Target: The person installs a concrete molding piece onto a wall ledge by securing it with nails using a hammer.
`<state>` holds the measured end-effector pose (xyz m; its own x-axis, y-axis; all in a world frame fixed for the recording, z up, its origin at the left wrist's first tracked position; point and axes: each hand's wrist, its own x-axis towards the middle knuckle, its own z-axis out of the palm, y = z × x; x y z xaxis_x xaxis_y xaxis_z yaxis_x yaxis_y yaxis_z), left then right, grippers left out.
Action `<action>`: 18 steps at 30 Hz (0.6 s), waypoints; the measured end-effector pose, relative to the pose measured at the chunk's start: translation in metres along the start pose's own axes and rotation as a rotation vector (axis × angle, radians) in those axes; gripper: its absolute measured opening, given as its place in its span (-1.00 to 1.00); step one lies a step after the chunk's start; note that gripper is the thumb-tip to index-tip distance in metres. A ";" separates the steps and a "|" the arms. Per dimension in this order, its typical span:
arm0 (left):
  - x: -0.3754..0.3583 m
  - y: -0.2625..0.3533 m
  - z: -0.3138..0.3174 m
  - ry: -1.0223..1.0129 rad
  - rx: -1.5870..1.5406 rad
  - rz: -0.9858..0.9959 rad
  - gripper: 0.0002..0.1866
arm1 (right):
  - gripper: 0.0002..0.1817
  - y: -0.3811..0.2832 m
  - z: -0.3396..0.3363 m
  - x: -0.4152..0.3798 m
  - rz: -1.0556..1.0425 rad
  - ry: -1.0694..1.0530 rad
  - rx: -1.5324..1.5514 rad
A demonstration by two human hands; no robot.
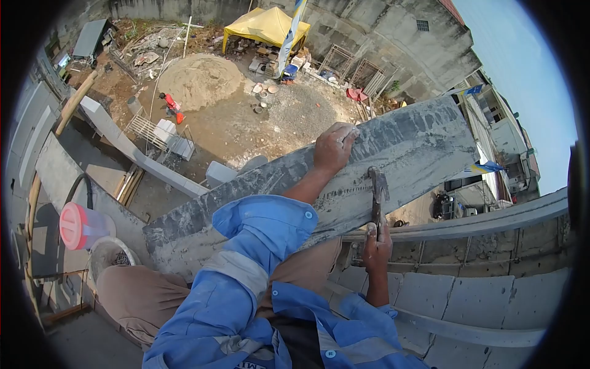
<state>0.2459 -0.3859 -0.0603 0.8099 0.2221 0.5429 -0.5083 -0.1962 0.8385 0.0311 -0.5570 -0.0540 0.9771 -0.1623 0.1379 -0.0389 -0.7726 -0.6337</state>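
A long grey slab [246, 209], smeared with pale mortar, lies diagonally across my lap and out over the drop. Curled fingers of my left hand [334, 147] grip its far edge near the middle. My right hand [377, 246], lower and to the right, is closed round the handle of a hammer-like tool [378, 187]. The tool's head lies over the slab's near part, right of my left hand; contact between them is unclear. A row of short dark marks runs along the surface left of the tool.
A pink-lidded container [83, 226] and a mortar bucket [110, 255] stand at left. Wooden poles [77, 101] and a concrete ledge [135, 154] are beyond. Far below are a person in red [172, 106], a sand pile [200, 80] and a yellow canopy [265, 26]. Roof panels [473, 295] lie right.
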 end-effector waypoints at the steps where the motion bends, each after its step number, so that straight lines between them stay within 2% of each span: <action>1: -0.002 -0.001 0.001 0.006 0.027 0.013 -0.76 | -0.50 0.001 -0.001 0.000 0.005 0.028 0.011; 7: -0.005 -0.005 0.002 0.037 0.022 0.050 -0.81 | -0.43 0.008 0.002 -0.003 0.008 0.125 -0.205; 12: -0.007 -0.002 0.001 0.005 0.095 0.094 -0.84 | -0.43 0.015 0.004 0.001 0.073 0.069 0.008; 15: -0.010 -0.003 0.004 0.002 0.144 0.091 -0.84 | -0.45 0.004 -0.001 0.001 0.205 0.007 0.084; 17: -0.011 -0.005 0.002 0.010 0.128 0.102 -0.84 | -0.48 -0.007 -0.003 0.001 0.097 0.036 -0.002; 18: -0.010 -0.005 0.004 0.015 0.107 0.120 -0.83 | -0.48 -0.002 0.000 0.001 0.106 0.061 -0.020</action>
<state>0.2412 -0.3908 -0.0704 0.7401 0.2052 0.6404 -0.5666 -0.3225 0.7582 0.0320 -0.5553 -0.0529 0.9527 -0.2804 0.1175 -0.1460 -0.7610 -0.6321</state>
